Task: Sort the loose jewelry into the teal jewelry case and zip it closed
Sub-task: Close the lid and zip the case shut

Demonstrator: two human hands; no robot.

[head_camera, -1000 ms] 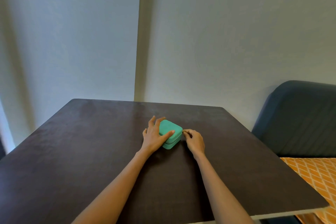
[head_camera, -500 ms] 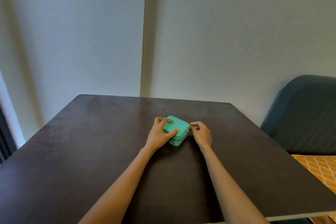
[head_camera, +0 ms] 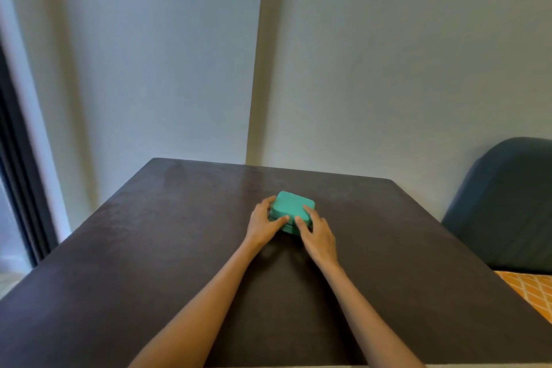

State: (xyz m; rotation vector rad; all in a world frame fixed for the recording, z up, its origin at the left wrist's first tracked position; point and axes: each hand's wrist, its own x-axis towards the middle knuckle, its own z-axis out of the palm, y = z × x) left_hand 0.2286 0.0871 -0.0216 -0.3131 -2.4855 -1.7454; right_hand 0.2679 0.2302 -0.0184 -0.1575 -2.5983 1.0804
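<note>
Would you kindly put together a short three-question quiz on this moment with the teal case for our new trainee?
1. True or false: the lid of the teal jewelry case is down.
2. What lies on the dark table near the case? A) a loose necklace B) a pair of scissors C) no loose jewelry that can be seen
3. Fill in: the left hand is at the case's left side, and the right hand has fingers resting on its ____.

Key
1. True.
2. C.
3. Lid; the thumb sits at the near edge.
</note>
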